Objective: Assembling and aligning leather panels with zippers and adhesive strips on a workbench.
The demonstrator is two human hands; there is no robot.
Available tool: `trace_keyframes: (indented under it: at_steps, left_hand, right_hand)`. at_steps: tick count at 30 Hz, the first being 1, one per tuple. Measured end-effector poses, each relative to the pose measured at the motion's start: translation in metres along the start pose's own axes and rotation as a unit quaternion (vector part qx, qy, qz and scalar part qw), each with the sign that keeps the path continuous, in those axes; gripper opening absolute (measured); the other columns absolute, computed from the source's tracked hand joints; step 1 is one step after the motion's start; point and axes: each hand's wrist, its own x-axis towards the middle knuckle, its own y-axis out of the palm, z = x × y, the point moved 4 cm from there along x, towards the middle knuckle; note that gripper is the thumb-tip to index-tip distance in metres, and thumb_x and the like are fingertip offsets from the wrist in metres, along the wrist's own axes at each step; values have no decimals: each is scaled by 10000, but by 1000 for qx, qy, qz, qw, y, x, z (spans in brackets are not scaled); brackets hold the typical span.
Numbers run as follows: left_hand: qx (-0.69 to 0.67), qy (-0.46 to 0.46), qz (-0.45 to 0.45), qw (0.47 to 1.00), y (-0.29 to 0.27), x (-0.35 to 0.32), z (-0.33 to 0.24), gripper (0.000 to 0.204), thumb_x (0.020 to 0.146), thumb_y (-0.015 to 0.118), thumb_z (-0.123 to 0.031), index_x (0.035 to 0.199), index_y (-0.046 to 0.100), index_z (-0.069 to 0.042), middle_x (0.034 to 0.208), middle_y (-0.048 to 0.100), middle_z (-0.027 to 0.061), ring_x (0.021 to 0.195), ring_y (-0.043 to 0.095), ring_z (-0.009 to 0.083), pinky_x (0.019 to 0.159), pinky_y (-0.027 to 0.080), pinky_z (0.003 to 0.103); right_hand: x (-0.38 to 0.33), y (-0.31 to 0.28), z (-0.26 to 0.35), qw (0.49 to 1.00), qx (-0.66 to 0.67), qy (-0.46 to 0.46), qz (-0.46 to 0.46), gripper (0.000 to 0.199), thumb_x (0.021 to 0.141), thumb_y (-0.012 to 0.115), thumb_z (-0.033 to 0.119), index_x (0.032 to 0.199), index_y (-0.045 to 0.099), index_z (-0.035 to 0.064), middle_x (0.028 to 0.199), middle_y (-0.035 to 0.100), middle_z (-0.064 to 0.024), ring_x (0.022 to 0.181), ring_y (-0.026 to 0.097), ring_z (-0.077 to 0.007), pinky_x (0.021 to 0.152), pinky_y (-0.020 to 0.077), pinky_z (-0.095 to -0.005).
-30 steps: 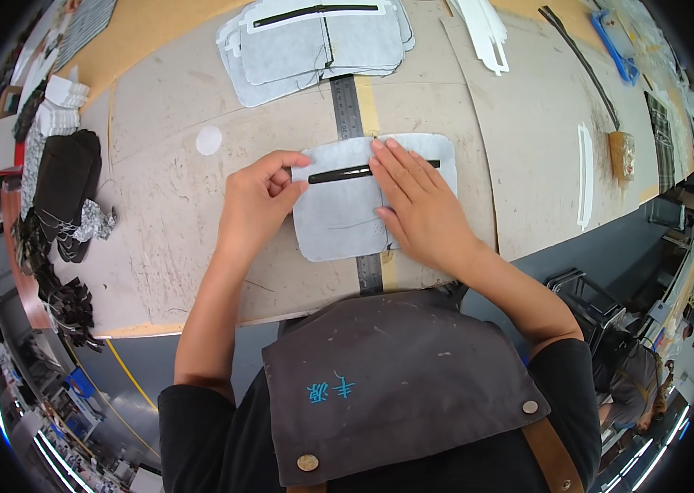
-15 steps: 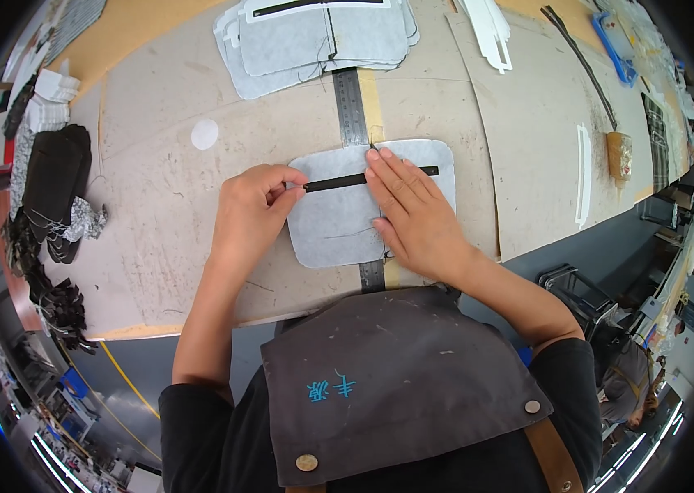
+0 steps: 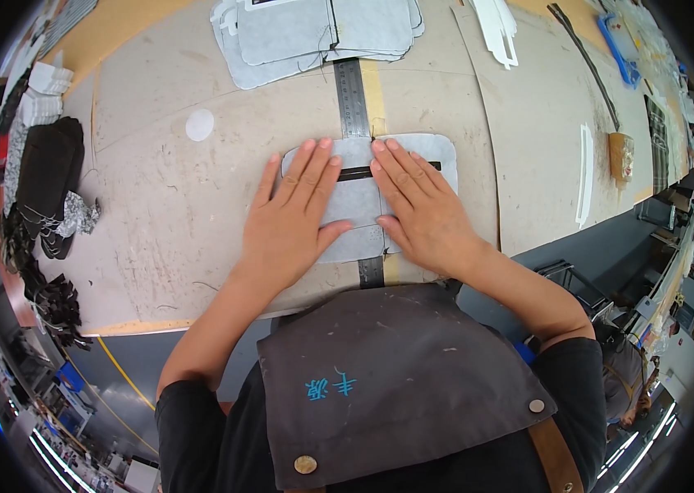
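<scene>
A light grey fabric panel [image 3: 355, 238] with rounded corners lies on the table in front of me. Across its upper part runs a black strip [image 3: 355, 173], partly covered by my fingers. My left hand [image 3: 296, 201] rests flat on the panel's left side, fingers stretched out over the strip's left end. On the right side, my right hand [image 3: 425, 201] lies flat too, fingers extended over the strip. Neither hand grips anything. Under the panel passes a metal ruler [image 3: 353, 99], showing above and below it.
A stack of similar grey panels [image 3: 281, 41] sits at the far side. Black fabric pieces [image 3: 50, 172] lie at the left edge. To the right are white strip-shaped pieces [image 3: 584, 177], a brush in a brown glue pot [image 3: 621, 158] and a blue tray [image 3: 616, 49]. A white disc [image 3: 199, 125] lies left of centre.
My left hand has let go of the strip's left end, moved right and flattened onto the panel with fingers spread. My right hand stays flat in nearly the same place.
</scene>
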Motion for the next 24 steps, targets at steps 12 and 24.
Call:
trace_keyframes:
  at_steps: [12, 24]
  left_hand:
    - [-12, -59, 7, 998, -10, -28, 20, 744, 858, 667, -367, 1455, 398, -14, 1576, 311, 131, 1479, 240, 303, 1186, 165, 513]
    - [-180, 72, -90, 977, -9, 19, -23, 630, 829, 705, -102, 1397, 463, 26, 1486, 424, 181, 1402, 376, 352, 1119, 350, 448]
  right_hand:
    - [-1, 0, -2, 1000, -6, -15, 7, 635, 886, 635, 236, 1398, 421, -73, 1550, 317, -194, 1455, 277, -322, 1180, 254, -434]
    - [1, -3, -6, 1000, 12, -6, -20, 601, 911, 599, 213, 1409, 415, -70, 1543, 335, -187, 1451, 289, -316, 1183, 250, -434]
